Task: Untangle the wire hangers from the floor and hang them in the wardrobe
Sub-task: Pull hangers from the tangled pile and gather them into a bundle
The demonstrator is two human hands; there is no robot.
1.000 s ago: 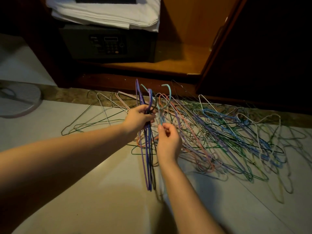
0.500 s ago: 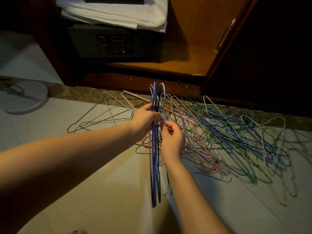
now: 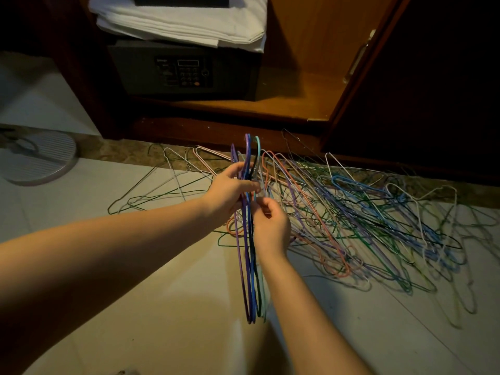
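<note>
Gripping hanger bundle point(image 3: 248, 280) in left hand point(image 3: 230, 190), pinching it with right hand point(image 3: 272, 228); inside wardrobe point(image 3: 297, 104), safe point(image 3: 151, 74) under linen point(image 3: 184, 23), lettering illegible.

The left forearm point(image 3: 121, 255) and right forearm point(image 3: 311, 307) are shown bare to the wrists, left hand point(image 3: 230, 193) and right hand point(image 3: 272, 228) are left uncovered, the left underside is shadowed.

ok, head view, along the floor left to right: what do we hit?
Round ribbed white base → loose green and white hangers → left hand → hanger bundle it grips → right hand → tangled hanger pile.
</note>
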